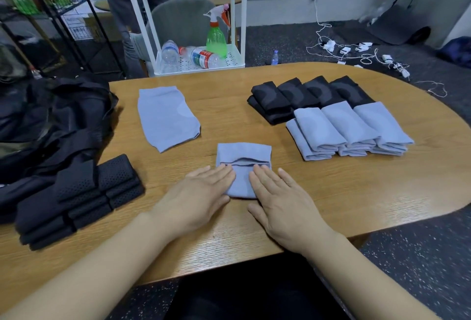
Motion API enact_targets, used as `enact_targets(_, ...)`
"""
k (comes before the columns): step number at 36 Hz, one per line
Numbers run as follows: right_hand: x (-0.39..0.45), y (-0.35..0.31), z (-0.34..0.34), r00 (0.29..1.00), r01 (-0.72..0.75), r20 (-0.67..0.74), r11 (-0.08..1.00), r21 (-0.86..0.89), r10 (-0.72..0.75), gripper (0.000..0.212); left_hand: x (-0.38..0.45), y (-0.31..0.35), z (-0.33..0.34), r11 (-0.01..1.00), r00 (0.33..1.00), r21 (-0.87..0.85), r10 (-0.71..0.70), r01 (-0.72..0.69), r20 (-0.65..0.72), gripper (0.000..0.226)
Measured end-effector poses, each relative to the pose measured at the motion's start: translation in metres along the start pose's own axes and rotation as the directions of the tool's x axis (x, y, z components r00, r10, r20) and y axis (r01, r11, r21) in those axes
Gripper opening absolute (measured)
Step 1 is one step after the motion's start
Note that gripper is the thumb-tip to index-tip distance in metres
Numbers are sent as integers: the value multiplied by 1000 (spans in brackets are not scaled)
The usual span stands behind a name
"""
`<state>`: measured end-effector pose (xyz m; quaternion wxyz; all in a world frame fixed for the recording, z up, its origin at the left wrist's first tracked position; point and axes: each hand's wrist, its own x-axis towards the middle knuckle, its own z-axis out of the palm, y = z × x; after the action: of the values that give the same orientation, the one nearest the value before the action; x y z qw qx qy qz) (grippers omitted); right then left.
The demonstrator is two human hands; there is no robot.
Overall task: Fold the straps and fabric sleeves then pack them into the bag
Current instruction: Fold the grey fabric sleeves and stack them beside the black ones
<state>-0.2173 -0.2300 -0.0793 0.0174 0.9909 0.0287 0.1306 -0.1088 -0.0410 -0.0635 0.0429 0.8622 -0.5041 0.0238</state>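
Observation:
A folded light blue fabric sleeve [243, 156] lies on the wooden table [331, 200] in front of me. My left hand [196, 197] and my right hand [277, 200] press flat on its near part, fingers straight. One unfolded blue sleeve [167, 117] lies flat further left. Folded blue sleeves [349, 128] and folded black sleeves [305, 95] sit in rows at the right. Folded black perforated straps [79, 200] are stacked at the left. The black bag [51, 120] slumps at the table's left end.
Beyond the table's far edge stands a white cart [198, 64] with plastic bottles and a green spray bottle [216, 36]. White cables and chargers [356, 52] lie on the dark floor at the back right. A black wire rack [63, 13] stands at the back left.

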Motion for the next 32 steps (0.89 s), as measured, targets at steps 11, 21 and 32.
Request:
enact_targets(11, -5, 2, -15, 987, 150, -38, 984, -99, -154, 47, -1, 4, -14, 995, 994, 27, 95, -94, -61, 42)
enact_targets(21, 2, 10, -7, 985, 171, -29, 983, 63, -169, 38, -4, 14, -23, 992, 984, 66, 117, -109, -132, 39)
enact_targets(32, -4, 17, -9, 994, 88, -95, 934, 345, -59, 32, -1, 13, -12, 975, 987, -220, 9, -45, -159, 34)
